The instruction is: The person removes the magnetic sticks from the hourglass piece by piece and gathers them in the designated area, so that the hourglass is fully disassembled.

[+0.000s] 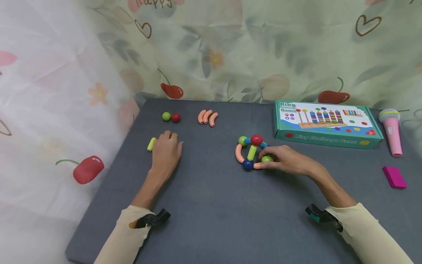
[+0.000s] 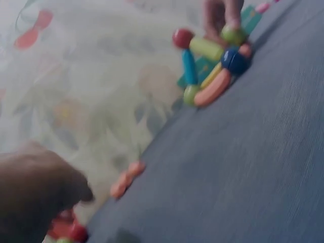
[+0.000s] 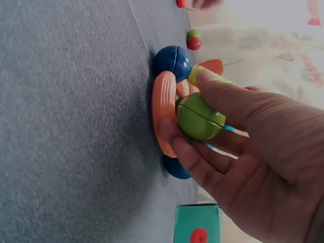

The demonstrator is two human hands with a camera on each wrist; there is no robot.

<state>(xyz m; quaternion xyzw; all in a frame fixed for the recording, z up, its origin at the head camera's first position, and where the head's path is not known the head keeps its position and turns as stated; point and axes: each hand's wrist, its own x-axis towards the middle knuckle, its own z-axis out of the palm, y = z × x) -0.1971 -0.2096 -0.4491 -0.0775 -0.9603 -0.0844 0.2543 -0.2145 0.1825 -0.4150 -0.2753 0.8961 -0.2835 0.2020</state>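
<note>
Currently the right hand [image 1: 287, 160] pinches a green ball [image 3: 198, 116] on the stick-and-ball toy [image 1: 251, 152] mid-mat, while the left hand [image 1: 166, 151] rests curled over a yellow stick [image 1: 151, 144]; too hard a push could split the toy's joints.

You wear cream long sleeves [image 1: 369, 229] pushed up your forearms, with a black clip-like mount [image 1: 153, 219] at each cuff and bare hands.
</note>
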